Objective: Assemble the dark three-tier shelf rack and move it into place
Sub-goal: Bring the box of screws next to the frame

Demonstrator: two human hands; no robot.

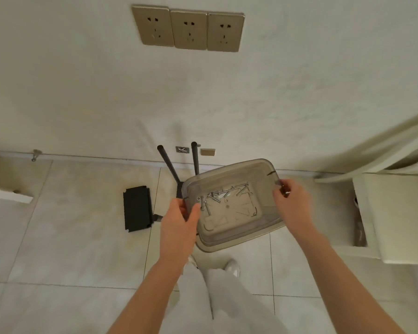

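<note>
While held over the floor with both hands, tipped only slightly, likely to avoid spilling: clear bin (227, 239) with loose screws (217, 197) gathered toward its far-left corner. Grasped at opposite ends for balance: left hand (181, 220) curled round the near-left rim, thumb inside; right hand (291, 198) pinching the far-right rim. Looks like bringing hardware to the work spot, with assembly barely begun. Lying flat on the floor, left of the bin: dark panel (137, 208). Leaning on the far wall behind the bin, apart from the panel: two dark poles (168, 165), lower ends hidden, probably propped there for easy reach. Higher on the wall, three sockets (188, 30); at right, pale cabinet (396, 213).
</note>
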